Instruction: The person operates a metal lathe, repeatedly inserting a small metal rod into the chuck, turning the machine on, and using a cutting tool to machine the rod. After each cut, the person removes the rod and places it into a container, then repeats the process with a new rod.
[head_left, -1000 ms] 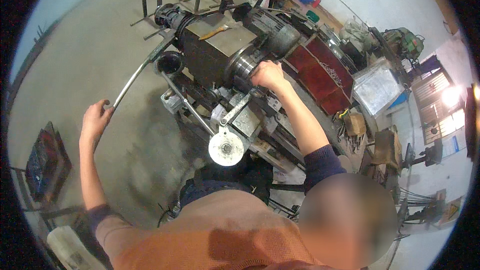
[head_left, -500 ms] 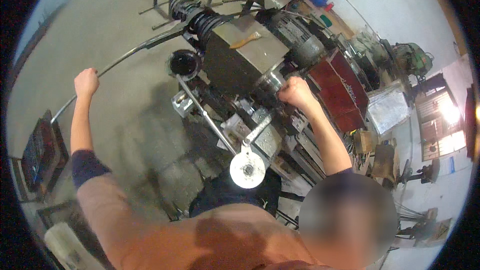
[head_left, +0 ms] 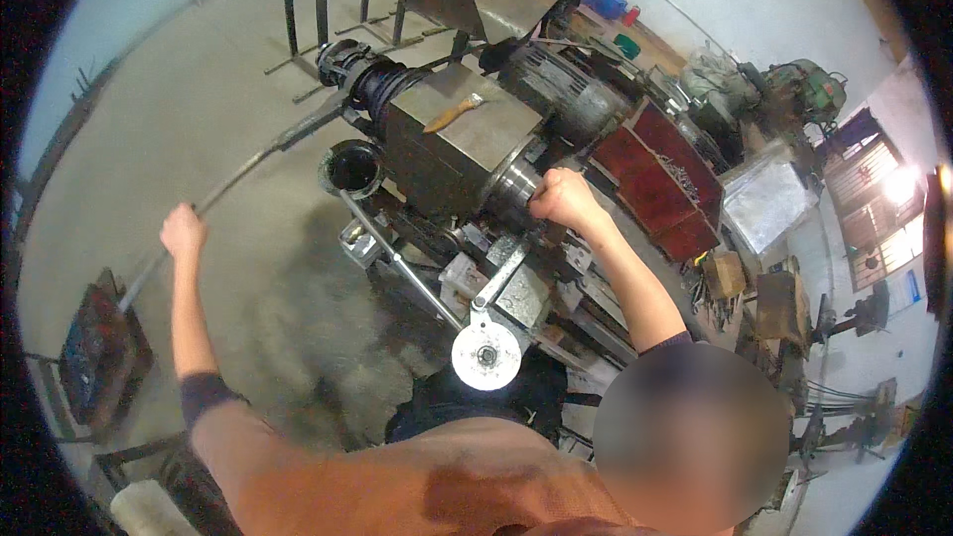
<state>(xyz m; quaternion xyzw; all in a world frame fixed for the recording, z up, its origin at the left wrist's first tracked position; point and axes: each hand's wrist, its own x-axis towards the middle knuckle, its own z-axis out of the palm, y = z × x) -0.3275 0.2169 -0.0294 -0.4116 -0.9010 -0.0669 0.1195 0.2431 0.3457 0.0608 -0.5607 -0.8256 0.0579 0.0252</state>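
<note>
My left hand (head_left: 185, 230) is wrapped round a long metal bar (head_left: 238, 177). The bar runs from the far left end of a lathe-like machine (head_left: 417, 154) down to the left, past my fist. At the machine's near right end, my right hand (head_left: 566, 201) is closed against the shiny metal spindle collar (head_left: 515, 183). Whatever is inside the right fingers is hidden. A brush (head_left: 455, 114) with a wooden handle lies on the flat top of the machine. Between my arms, a round white disc (head_left: 486, 349) with a dark centre sits at the end of a jointed metal arm.
A dark round cup (head_left: 352, 169) sticks out on the machine's left side. Behind the collar stand a grey motor (head_left: 564, 84) and a red metal box (head_left: 660, 179) with metal chips. A dark tray-like stand (head_left: 104, 352) is at the left, near the bar's free end.
My left hand and the bar have swung nearer to me and slightly right, relative to the machine. My right hand stays at the collar. The whole view has shifted a little.
</note>
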